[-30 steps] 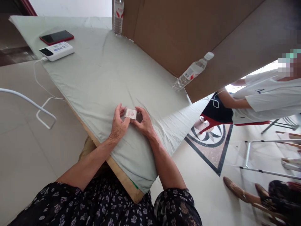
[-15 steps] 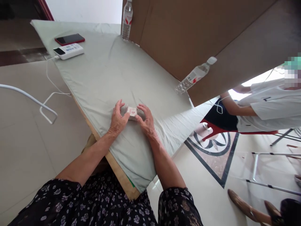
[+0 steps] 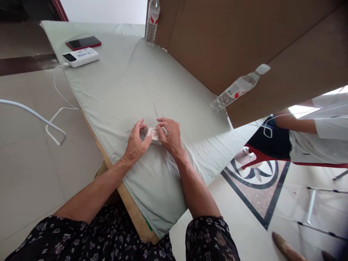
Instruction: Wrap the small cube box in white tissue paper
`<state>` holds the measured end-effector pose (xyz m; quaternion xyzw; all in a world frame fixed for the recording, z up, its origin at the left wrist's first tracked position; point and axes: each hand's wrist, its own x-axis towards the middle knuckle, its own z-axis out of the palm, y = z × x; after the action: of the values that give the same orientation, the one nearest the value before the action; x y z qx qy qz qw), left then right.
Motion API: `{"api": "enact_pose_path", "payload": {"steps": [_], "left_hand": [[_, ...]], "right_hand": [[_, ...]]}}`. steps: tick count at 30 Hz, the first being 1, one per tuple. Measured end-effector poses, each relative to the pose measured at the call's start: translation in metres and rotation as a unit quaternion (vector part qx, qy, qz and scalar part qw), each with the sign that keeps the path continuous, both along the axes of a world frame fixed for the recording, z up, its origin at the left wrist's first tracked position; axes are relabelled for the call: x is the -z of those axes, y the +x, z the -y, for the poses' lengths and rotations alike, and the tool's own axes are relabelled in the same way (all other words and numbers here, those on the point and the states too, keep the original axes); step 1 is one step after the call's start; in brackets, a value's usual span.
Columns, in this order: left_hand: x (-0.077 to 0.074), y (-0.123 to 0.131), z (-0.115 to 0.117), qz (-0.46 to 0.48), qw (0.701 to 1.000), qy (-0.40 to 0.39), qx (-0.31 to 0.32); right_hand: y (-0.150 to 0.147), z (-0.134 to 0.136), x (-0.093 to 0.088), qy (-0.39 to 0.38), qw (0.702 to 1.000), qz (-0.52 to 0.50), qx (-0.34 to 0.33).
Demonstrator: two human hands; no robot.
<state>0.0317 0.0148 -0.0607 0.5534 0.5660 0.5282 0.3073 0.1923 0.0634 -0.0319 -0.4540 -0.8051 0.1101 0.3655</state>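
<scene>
A small, flat white box (image 3: 153, 133) with red print, about the size of a card deck, lies on the cloth-covered table near its front corner. My left hand (image 3: 136, 142) holds its left end, thumb along the near edge and fingers curved around the far side. From the right, my right hand (image 3: 170, 135) grips the other end, its thumb and bent fingers over the top edge. Part of the box is hidden beneath the fingers.
A cardboard partition (image 3: 217, 43) stands across the far right, with one water bottle (image 3: 153, 21) upright and another water bottle (image 3: 239, 88) beside it. A phone (image 3: 83, 42) and a cabled white power bank (image 3: 81, 57) lie at the far left. A seated person (image 3: 301, 134) is at the right.
My right hand has closed in over the box's right end, its fingers more bent. My left hand stays at the left end. The view has shifted slightly.
</scene>
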Motion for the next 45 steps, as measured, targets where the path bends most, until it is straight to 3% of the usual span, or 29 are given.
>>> {"api": "enact_pose_path", "payload": {"steps": [4,8,12,17,23,26,29,34,39,41,45], "left_hand": [[-0.003,-0.001,0.003,-0.054,0.998,-0.007,0.024],[-0.006,-0.002,0.005,-0.062,0.997,-0.031,0.046],[-0.008,-0.003,0.006,-0.007,0.996,-0.006,0.083],[-0.016,-0.005,0.006,0.111,0.988,0.006,0.109],[-0.029,-0.006,0.001,0.212,0.966,-0.104,0.110],[-0.031,-0.005,0.000,0.237,0.956,-0.139,0.104],[-0.031,-0.003,-0.001,0.258,0.952,-0.140,0.091],[-0.028,-0.005,-0.001,0.265,0.952,-0.117,0.100],[-0.021,-0.006,-0.004,0.250,0.959,-0.084,0.100],[-0.017,-0.006,-0.006,0.230,0.966,-0.077,0.091],[-0.013,-0.006,-0.008,0.118,0.991,-0.059,0.038]], "right_hand": [[-0.002,0.000,-0.003,-0.017,0.998,-0.056,-0.009],[0.001,-0.005,-0.020,-0.019,0.996,-0.085,-0.032],[0.000,-0.027,-0.033,-0.033,0.992,-0.116,-0.035],[-0.007,-0.074,-0.038,-0.063,0.991,-0.113,-0.036],[-0.008,-0.115,-0.046,-0.141,0.984,-0.112,-0.014],[0.000,-0.101,-0.050,-0.116,0.980,-0.153,0.055],[0.007,-0.058,-0.051,-0.087,0.974,-0.182,0.108],[-0.005,0.006,-0.041,-0.175,0.977,-0.035,0.113],[-0.019,0.010,-0.029,-0.216,0.964,0.054,0.143],[-0.014,0.005,-0.024,-0.218,0.966,0.012,0.140],[0.002,0.003,-0.013,-0.241,0.952,-0.168,0.090]]}}
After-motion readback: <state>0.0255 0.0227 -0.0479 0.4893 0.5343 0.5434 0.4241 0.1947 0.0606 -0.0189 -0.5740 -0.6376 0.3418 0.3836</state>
